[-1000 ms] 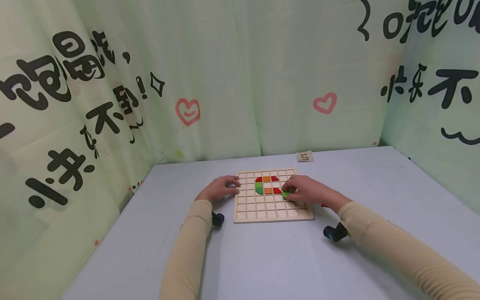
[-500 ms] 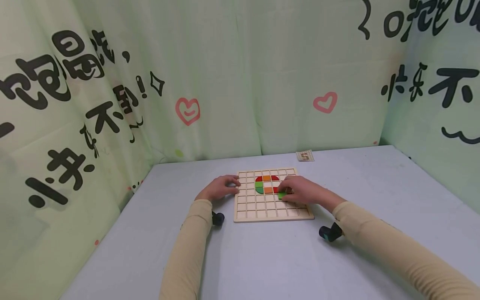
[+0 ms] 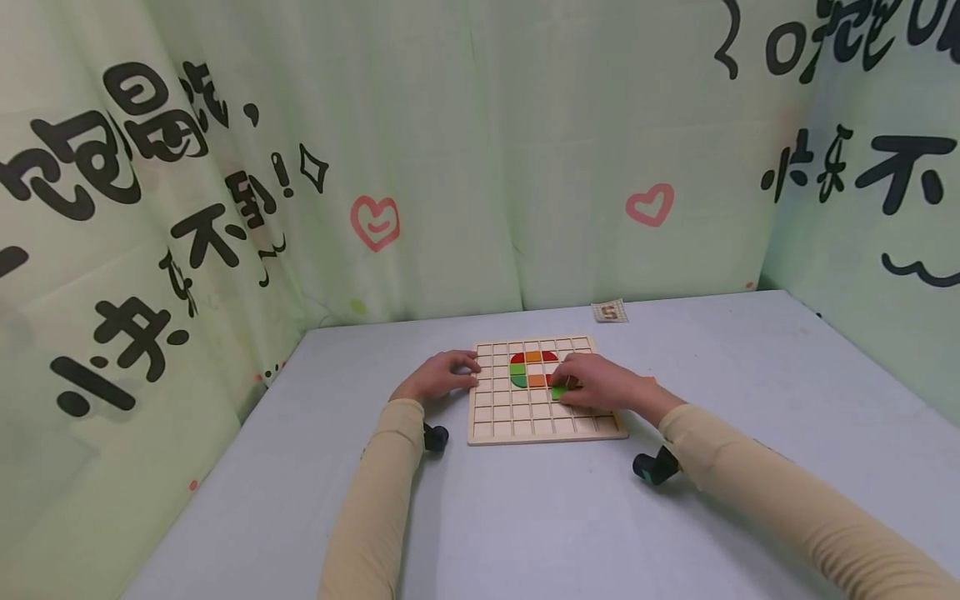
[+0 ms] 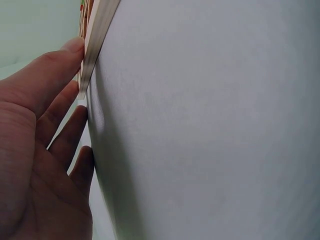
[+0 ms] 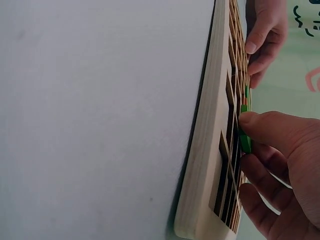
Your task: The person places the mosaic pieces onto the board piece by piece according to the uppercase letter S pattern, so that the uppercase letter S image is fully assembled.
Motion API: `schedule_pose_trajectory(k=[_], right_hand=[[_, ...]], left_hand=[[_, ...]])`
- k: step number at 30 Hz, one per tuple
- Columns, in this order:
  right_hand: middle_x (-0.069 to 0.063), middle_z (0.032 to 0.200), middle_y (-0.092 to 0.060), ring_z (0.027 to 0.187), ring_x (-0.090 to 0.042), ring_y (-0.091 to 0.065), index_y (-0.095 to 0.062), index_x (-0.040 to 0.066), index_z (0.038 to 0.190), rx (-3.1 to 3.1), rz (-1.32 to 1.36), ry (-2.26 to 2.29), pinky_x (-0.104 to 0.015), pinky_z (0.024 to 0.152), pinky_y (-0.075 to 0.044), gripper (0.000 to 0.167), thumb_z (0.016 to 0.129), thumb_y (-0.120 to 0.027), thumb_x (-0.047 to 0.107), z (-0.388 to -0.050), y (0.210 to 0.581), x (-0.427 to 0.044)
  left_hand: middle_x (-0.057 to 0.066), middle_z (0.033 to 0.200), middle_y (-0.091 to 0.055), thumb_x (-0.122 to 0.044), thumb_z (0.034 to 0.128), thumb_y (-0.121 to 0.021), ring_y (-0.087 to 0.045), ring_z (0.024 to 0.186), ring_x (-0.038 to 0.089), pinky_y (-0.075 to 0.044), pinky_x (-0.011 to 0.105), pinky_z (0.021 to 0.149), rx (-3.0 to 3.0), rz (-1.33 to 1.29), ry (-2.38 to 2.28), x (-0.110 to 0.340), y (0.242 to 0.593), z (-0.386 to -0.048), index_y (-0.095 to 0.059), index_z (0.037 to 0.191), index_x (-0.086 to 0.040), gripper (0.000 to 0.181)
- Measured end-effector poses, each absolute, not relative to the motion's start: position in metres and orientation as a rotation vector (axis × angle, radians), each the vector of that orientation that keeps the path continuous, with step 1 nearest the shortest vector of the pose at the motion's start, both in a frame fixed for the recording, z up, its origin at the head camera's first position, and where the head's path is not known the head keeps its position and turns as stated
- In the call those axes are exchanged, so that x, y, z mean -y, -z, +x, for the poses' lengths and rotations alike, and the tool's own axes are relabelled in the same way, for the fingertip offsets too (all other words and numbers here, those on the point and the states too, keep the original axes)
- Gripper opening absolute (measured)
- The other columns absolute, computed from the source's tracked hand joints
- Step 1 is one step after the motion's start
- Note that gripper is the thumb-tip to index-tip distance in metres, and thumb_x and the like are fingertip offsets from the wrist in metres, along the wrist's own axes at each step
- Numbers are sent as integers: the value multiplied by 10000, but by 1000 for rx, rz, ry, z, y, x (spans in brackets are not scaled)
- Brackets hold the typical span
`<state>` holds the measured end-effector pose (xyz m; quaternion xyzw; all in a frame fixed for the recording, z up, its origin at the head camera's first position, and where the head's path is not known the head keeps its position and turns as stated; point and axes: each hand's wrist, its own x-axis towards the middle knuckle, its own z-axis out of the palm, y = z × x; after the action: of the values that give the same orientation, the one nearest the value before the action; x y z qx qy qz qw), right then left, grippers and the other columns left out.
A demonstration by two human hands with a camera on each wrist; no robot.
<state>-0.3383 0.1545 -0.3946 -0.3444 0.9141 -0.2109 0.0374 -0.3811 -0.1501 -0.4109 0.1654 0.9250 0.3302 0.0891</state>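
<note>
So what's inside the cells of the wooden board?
The wooden board holds red pieces, orange pieces and green pieces. The right hand pinches another green piece and hides some cells on the right; whatever lies under it can't be seen.

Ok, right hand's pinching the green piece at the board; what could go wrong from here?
The right hand hides some cells beside the green piece, so it might go into the wrong one. The board could also shift under a push, since the left hand touches just its left edge.
</note>
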Motion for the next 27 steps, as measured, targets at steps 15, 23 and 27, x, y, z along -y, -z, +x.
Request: schedule_pose_trajectory(k=[15,23,27], right_hand=[[-27,998,-626,846,-143,-562,-715,48,1072,-2828,-1041,638,-282,762,-508,197,894,-704,130,-337,394,-152],[-32,974,-630,851,-140,-578,-720,34,1044,-2838,-1060,633,-303,772,-521,169,898,-692,115,-335,393,-149],[-19,965,-629,849,-137,-567,-722,43,1036,-2842,-1045,630,-304,774,-516,158,897,-699,115,-335,393,-148]], left_hand=[[-13,1461,-491,-238,908,-689,-323,1424,242,-250,433,1164,-2759,470,-969,150,410,-381,-705,1121,-159,228],[-16,1458,-496,-234,901,-696,-324,1425,237,-246,425,1165,-2756,479,-984,151,411,-382,-707,1121,-158,233],[-17,1458,-495,-235,901,-699,-324,1424,237,-247,428,1165,-2756,475,-988,151,411,-382,-706,1121,-159,233]])
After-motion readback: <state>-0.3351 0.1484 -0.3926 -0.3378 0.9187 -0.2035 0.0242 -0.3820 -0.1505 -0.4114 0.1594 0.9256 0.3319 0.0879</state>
